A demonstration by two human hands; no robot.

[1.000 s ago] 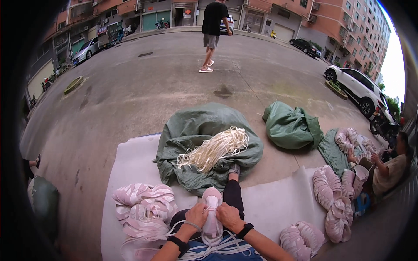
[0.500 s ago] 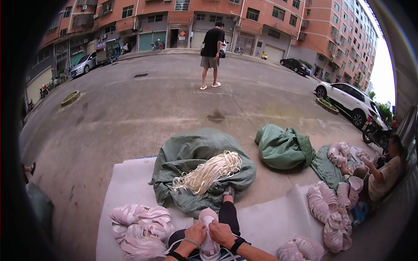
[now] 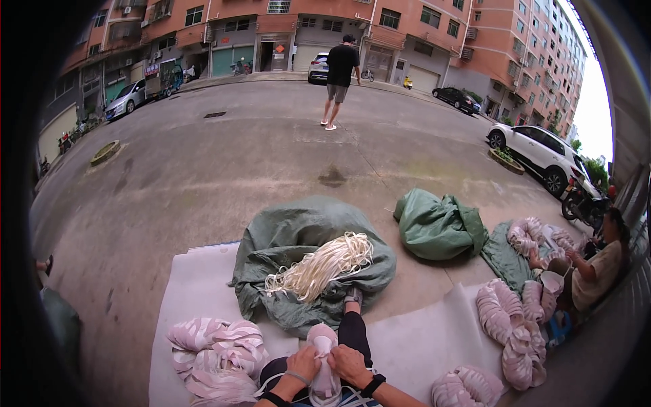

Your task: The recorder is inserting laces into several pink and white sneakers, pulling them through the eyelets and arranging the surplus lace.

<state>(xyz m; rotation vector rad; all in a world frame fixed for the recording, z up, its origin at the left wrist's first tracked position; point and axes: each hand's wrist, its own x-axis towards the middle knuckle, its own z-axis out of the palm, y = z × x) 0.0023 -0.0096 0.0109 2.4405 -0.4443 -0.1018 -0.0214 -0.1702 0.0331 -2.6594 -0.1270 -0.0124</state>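
Observation:
A pale pink shoe upper (image 3: pixel 323 337) lies toe-away on my lap, between my two hands. My left hand (image 3: pixel 303 364) is closed at the left edge of its lacing opening, pinching a white shoelace. On the opposite edge my right hand (image 3: pixel 349 366) is pinched too, with the lace at its fingertips; the fingers partly hide it. Loose lace ends (image 3: pixel 358 399) trail beside the shoe over my legs. Past my outstretched foot, a thick bundle of cream-white shoelaces (image 3: pixel 322 268) rests on a green woven sack (image 3: pixel 271 234).
Stacked pink shoe uppers (image 3: pixel 217 356) lie at my left, with more stacks (image 3: pixel 498 312) at the right. White sheeting (image 3: pixel 420 346) covers the ground. A second green sack (image 3: pixel 439 227) stands ahead. At far right sits a person (image 3: pixel 597 271) handling uppers; another person (image 3: pixel 339 74) walks on the road.
The lace stretched between my hands shows less now, and my hands are slightly farther apart over the shoe. The walking person has moved farther off and a little right.

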